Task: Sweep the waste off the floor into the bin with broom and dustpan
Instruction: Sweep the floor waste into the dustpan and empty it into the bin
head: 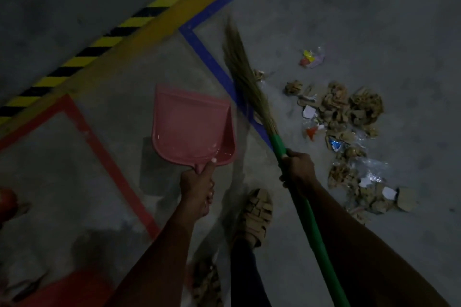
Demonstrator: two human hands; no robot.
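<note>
Most of what lies under you is bare grey concrete floor (374, 20), dim and dull, crossed by a yellow-and-black striped band (104, 37), a blue line (212, 57) and a red line (99, 147); it looks smooth enough for bristles to slide on, though the low light will hide small scraps. Something red (74, 289) sits at the lower left edge, possibly the bin, but you cannot tell from here.

Your broom (252, 92) is the longest thing in play: your right hand (298, 169) is wrapped round its green handle just below the bristle bundle, with the bristles angled forward near the blue line, beside the waste and not yet in it. Those grass bristles look soft and springy, so expect them to bend and flick; short, light strokes should serve better than hard ones.

Next, the waste (349, 132) spreads in a loose strip on the floor to your right, well apart from the dustpan: crumpled brown paper, white scraps, clear plastic and a coloured wrapper (310, 58) set a little further off. All of it seems light and likely to skitter or blow.

Your pink dustpan (192, 127) hangs in your left hand (198, 184), fingers curled tight round its short handle, mouth pointing away; it looks stiff, thin and light
</note>
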